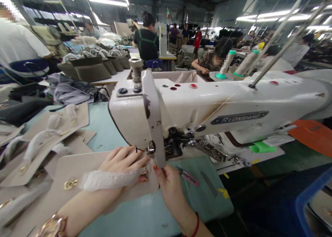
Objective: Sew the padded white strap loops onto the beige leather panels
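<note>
A beige bag panel [95, 160] lies on the sewing machine's bed, with its far right edge near the needle area. My left hand [118, 162] rests flat on it, fingers stretched toward the presser foot. Over the back of that hand runs a bag handle [109, 180] wrapped in white film, joined to gold fittings [71, 184]. At the panel's right edge, my right hand [169, 185] pinches the material between thumb and fingers. The white sewing machine [186, 105] stands directly above; its head arm partly hides the needle and the stitching spot.
Thread snips [188, 176] with pink handles lie right of my right hand, near a dark flat strip [209, 183]. More beige panels [59, 126] with wrapped handles are piled at left. Thread cones [225, 65] stand behind the machine. Co-workers sit beyond.
</note>
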Tool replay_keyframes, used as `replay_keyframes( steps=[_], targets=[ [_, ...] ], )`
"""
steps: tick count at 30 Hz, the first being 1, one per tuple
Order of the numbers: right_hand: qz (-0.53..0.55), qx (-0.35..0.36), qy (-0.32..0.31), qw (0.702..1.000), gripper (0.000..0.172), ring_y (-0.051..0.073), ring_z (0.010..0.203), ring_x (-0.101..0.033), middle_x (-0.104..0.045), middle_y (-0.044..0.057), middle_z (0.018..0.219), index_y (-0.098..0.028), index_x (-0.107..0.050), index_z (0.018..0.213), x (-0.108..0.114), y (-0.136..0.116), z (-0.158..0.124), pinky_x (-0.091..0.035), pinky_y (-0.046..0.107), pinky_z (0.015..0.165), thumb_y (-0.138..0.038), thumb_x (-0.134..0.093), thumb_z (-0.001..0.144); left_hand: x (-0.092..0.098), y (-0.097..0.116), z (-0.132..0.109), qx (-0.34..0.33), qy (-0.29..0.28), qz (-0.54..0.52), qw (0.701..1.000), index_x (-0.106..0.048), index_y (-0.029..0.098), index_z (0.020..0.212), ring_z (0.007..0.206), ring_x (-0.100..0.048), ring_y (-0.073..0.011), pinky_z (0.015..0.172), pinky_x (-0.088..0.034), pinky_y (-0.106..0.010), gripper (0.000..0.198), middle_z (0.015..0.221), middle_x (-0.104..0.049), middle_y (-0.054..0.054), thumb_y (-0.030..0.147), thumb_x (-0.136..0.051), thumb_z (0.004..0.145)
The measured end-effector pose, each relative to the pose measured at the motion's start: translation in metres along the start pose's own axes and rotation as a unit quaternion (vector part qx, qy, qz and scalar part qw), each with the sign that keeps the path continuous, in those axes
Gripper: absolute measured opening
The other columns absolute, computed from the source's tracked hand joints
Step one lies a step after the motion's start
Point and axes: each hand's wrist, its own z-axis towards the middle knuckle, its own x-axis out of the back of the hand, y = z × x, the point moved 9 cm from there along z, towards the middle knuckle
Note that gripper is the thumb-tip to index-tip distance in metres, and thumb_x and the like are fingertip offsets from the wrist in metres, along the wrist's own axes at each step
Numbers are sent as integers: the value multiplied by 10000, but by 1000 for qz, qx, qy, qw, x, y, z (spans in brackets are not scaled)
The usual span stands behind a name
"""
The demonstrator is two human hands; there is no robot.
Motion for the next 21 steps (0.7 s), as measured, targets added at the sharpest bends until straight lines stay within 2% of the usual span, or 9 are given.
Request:
replay_keyframes(
  steps=[5, 9, 11, 16, 21],
  targets=[
    [-59, -4, 9, 998, 464, 92, 562, -381, -469, -8, 581, -137, -534, 637, 2, 2, -1, -229, 213, 503, -485, -452, 932, -19, -1, -9, 56, -52, -35, 996, -656, 275, 1193, 1036, -575, -334, 801, -437, -417, 481, 1045, -686, -97, 570, -608, 816],
    [-80, -27, -10, 996, 461, 89, 555, -360, -424, -17, 564, -137, -516, 617, 5, 3, 1, -214, 211, 488, -475, -458, 925, -17, 0, -12, 71, -43, -74, 994, -651, 272, 1204, 1041, -573, -321, 823, -437, -422, 457, 1112, -675, -101, 557, -523, 870],
    [-83, -30, -13, 996, 467, 90, 553, -368, -433, -13, 562, -135, -527, 613, 6, 3, 1, -229, 205, 485, -477, -458, 924, -15, -1, -11, 73, -40, -96, 992, -651, 272, 1199, 1022, -580, -306, 818, -439, -414, 451, 1136, -673, -96, 554, -491, 887],
    [-80, -23, -1, 997, 484, 104, 570, -439, -506, 3, 577, -130, -577, 620, 7, 0, 1, -319, 194, 511, -490, -460, 922, -20, -3, -10, 79, -74, -129, 986, -600, 276, 1254, 1098, -542, -320, 859, -426, -429, 478, 1235, -629, -83, 567, -481, 893],
    [-89, -16, 16, 996, 435, 133, 641, -510, -539, 16, 602, -135, -602, 644, 9, -4, 6, -378, 199, 568, -456, -479, 911, -19, -8, -7, 83, -73, -151, 982, -655, 263, 1138, 1009, -565, -299, 804, -442, -410, 418, 1071, -654, -76, 555, -465, 907]
  ],
)
